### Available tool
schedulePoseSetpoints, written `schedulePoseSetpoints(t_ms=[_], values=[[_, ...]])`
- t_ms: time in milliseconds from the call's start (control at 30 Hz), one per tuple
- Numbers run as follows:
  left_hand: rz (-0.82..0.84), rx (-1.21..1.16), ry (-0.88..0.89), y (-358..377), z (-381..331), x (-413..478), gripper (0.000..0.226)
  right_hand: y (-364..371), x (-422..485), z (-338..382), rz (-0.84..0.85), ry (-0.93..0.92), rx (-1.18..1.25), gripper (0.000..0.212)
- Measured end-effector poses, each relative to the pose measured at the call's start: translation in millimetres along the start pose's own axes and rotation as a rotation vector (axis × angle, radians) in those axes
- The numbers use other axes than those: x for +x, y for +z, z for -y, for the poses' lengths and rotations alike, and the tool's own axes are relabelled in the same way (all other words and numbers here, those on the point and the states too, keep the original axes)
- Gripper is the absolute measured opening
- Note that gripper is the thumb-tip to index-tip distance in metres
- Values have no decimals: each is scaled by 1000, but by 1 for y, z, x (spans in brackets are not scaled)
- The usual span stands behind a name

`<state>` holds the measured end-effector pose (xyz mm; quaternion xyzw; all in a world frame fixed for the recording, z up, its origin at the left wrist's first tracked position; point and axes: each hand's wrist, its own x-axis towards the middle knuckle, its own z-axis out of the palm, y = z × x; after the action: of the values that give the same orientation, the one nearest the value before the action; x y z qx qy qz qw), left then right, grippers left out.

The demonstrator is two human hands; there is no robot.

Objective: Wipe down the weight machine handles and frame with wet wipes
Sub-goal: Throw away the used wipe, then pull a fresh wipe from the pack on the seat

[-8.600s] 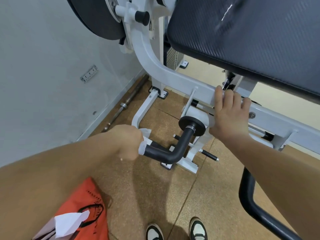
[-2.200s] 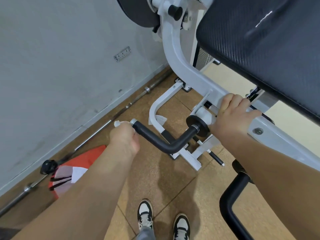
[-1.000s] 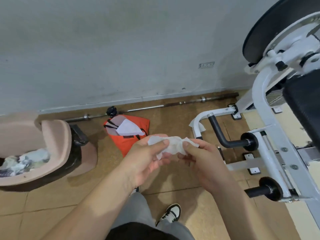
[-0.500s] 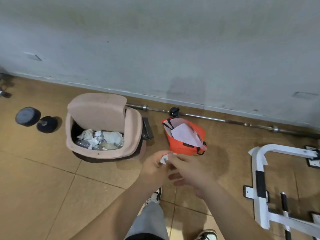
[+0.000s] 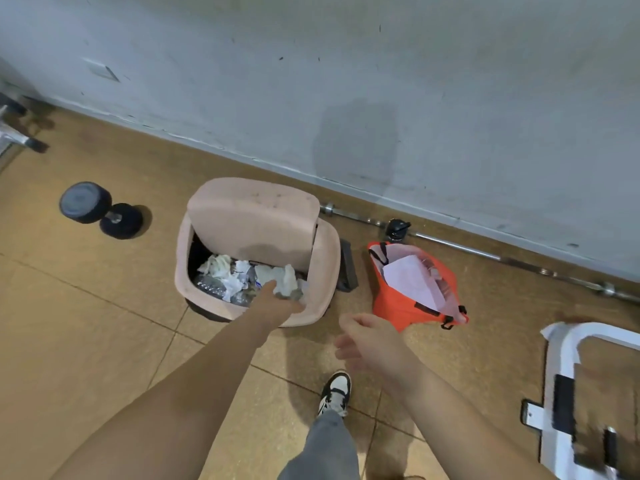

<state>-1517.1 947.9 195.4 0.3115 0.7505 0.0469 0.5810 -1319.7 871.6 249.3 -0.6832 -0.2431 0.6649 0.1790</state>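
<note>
Machine frame [image 5: 558, 368] is down to a blurred white corner at the right edge. A couple of seconds ago I stood over it, rubbing the black handle with my left hand and bracing on the frame with my right. I have since turned to the wall, and the handles are out of view.

The pink bin [image 5: 325, 271], lid up, is now right in front of me, with the orange bag [image 5: 391, 306] just beside it on the right.

My left hand [image 5: 277, 303] has gone from working the wipe between both hands to reaching over the bin's front rim, among the crumpled rubbish. My right hand [image 5: 367, 341] has let go; it hangs loosely curled in front of me, holding nothing.

The used wipe [image 5: 286, 279], as I take it, is the white wad at my left fingertips, inside the bin. I judge this wipe spent and a fresh one needed before I go on with the frame.

My left fingers point away from the camera and are hidden behind the back of the hand, so I cannot tell whether they still pinch the wad or have dropped it. Nor can I be sure which wad is mine. The white thing showing in the bag may be the wipes; it is too vague to say.
</note>
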Motion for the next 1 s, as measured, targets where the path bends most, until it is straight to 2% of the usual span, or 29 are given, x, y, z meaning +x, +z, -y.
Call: schedulePoseSetpoints(t_ms=[33, 67, 133, 200, 367, 433, 500, 633, 767, 900, 1000], values=[[0, 75, -4, -1, 0, 0, 41, -2, -2, -4, -4, 14, 31, 25], [-6, 126, 7, 2, 1, 0, 31, -6, -4, -8, -14, 33, 58, 27], [10, 137, 38, 16, 2, -2, 25, -17, -9, -16, -65, 65, 90, 26], [36, 171, 124, 42, -1, -15, 11, -35, -18, -26, -136, 71, 133, 25], [81, 314, 597, 138, -16, -81, 11, -96, -70, -60, -354, -84, 235, 25], [162, 336, 754, 179, -17, -113, 13, -123, -106, -82, -455, -138, 290, 27], [296, 357, 829, 223, -10, -152, 15, -149, -152, -114, -559, -184, 355, 25], [514, 510, 964, 313, 32, -245, 16, -189, -261, -211, -789, -238, 538, 16], [714, 713, 1107, 405, 113, -355, 15, -196, -378, -345, -988, -242, 719, 19], [985, 788, 1096, 494, 219, -465, 12, -186, -485, -490, -1229, -235, 887, 20], [1120, 885, 1107, 546, 288, -527, 12, -175, -546, -576, -1373, -160, 1024, 22]])
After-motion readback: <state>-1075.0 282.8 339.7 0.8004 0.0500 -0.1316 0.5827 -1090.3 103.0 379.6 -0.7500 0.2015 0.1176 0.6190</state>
